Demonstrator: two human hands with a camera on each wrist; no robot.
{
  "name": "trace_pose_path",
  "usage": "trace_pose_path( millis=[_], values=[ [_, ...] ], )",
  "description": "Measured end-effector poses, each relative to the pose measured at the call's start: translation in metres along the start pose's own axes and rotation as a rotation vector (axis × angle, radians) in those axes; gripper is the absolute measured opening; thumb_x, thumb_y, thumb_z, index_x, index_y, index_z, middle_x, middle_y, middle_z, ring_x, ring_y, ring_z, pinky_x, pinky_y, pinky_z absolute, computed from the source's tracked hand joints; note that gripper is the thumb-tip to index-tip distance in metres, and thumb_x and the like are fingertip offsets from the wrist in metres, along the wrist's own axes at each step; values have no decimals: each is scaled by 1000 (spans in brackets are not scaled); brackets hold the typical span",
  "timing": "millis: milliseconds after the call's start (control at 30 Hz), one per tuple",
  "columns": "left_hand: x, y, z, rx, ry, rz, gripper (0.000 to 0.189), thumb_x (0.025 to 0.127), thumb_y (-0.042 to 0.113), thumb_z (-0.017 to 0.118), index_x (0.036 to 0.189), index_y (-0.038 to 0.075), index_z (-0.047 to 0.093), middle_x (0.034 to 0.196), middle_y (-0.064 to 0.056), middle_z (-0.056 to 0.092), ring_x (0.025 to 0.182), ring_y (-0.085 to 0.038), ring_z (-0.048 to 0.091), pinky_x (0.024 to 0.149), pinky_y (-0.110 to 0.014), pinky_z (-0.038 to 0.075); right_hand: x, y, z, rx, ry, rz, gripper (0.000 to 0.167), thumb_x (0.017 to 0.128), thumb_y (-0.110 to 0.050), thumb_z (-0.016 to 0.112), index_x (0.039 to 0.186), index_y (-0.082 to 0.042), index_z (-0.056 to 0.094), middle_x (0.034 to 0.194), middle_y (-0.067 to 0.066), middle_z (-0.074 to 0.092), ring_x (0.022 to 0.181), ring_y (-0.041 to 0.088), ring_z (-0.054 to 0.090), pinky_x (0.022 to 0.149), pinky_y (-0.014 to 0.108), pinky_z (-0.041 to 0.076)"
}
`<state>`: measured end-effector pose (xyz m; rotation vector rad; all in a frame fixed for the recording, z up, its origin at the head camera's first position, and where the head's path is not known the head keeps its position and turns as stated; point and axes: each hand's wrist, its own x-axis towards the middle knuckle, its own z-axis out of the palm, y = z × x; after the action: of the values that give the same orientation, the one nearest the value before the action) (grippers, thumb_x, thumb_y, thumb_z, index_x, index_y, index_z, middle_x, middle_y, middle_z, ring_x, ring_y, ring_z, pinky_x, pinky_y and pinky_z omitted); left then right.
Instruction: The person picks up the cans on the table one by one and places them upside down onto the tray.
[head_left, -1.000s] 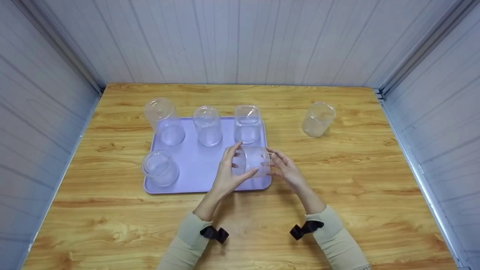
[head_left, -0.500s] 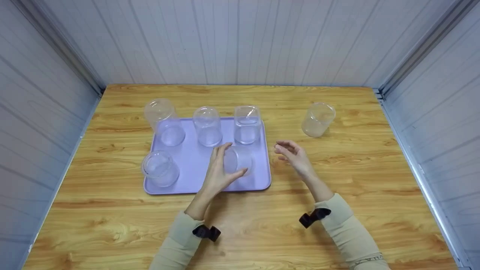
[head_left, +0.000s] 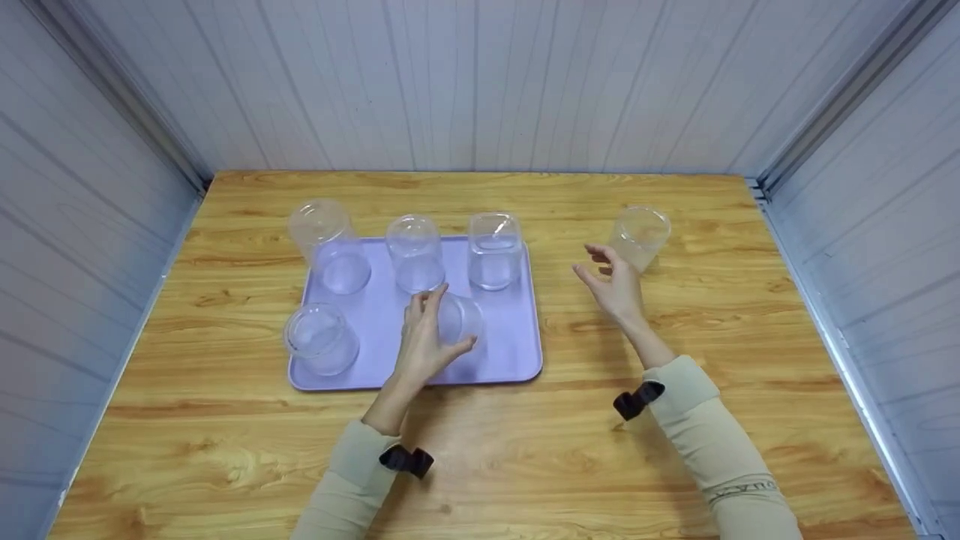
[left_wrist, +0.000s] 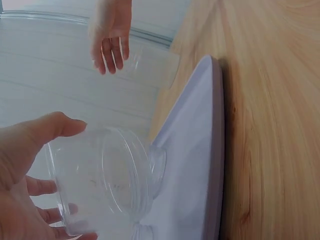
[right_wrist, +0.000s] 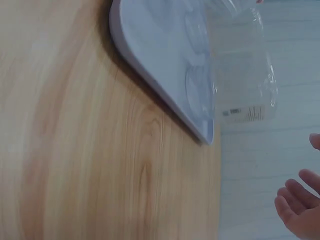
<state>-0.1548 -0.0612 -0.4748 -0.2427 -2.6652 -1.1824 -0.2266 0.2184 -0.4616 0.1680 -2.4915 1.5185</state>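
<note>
My left hand [head_left: 420,346] grips a clear plastic jar [head_left: 463,322] over the middle front of the purple tray [head_left: 510,341]. The left wrist view shows thumb and fingers spread around the jar's wall [left_wrist: 95,175]. To the right, my right hand [head_left: 616,286] is raised with fingers loosely bent and thumb apart, holding nothing. It overlaps the lower left of another clear jar [head_left: 645,231], which stands on the table at the back right. In the right wrist view, the fingers [right_wrist: 295,197] of this hand show at the lower right edge.
Along the tray's back stand a tall round jar [head_left: 341,251], a second round jar [head_left: 415,251] and a squarish jar [head_left: 495,247]. A shorter jar [head_left: 322,337] occupies the front left corner. Pale panel walls [head_left: 480,82] border the wooden table [head_left: 525,465].
My right hand has let go of the held jar and moved right and back toward the far right jar. My left hand has carried its jar left over the tray.
</note>
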Motion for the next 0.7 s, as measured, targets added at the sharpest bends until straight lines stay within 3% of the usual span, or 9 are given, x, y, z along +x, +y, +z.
trace_pose_path(
  millis=[167, 333, 533, 700],
  values=[
    [1, -3, -3, 58, -32, -31, 84, 59, 23, 80, 130, 3, 40, 116, -18, 40, 103, -35, 40, 75, -50, 39, 9, 6, -3, -183, 32, -113, 42, 80, -15, 65, 113, 8, 53, 112, 22, 53, 104, 35, 46, 89, 44, 38],
    [4, -4, -7, 125, -79, -58, 86, 59, 21, 80, 132, 6, 38, 119, -19, 38, 106, -36, 38, 73, -49, 39, 18, 8, -8, -355, -9, -160, 49, 81, -21, 64, 118, 7, 48, 117, 22, 48, 110, 35, 41, 94, 44, 32],
    [5, -5, -11, 174, -132, -70, 88, 58, 18, 81, 133, 6, 37, 122, -22, 36, 109, -39, 36, 72, -50, 38, 31, 11, -14, -499, -34, -175, 57, 80, -23, 66, 121, 9, 44, 121, 26, 43, 113, 40, 37, 96, 48, 29],
    [7, -5, -12, 203, -158, -91, 88, 57, 15, 81, 133, 5, 38, 123, -22, 35, 112, -41, 33, 75, -51, 35, 40, 14, -22, -595, -29, -124, 61, 79, -27, 66, 125, 6, 42, 128, 26, 37, 118, 41, 32, 95, 54, 25]
  ],
)
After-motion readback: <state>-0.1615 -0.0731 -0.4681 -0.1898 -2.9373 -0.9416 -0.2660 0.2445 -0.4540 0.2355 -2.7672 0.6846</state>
